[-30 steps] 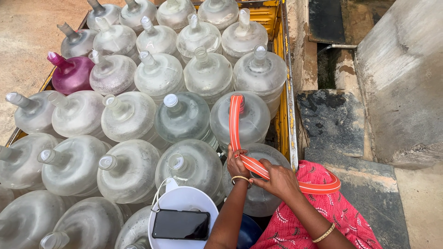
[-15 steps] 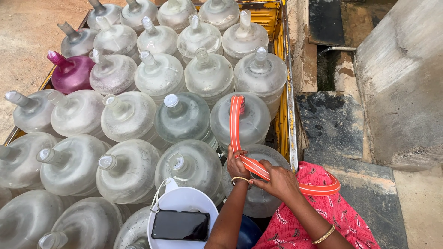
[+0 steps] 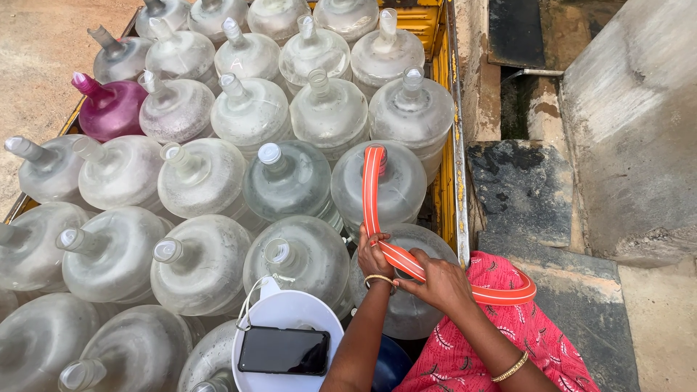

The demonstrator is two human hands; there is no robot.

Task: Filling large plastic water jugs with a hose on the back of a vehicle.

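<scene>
The left hand [image 3: 374, 255] is mostly hidden behind the orange hose [image 3: 372, 192], so its grip cannot be told, and the jug [image 3: 406, 279] beneath both hands is largely covered by them. The frame's bottom edge cuts off both forearms, the pink garment [image 3: 508, 341] and the white lid [image 3: 287, 327] under the phone [image 3: 283, 350]. Jugs along the left edge [image 3: 14, 247] and top edge [image 3: 348, 11] are cropped.
</scene>
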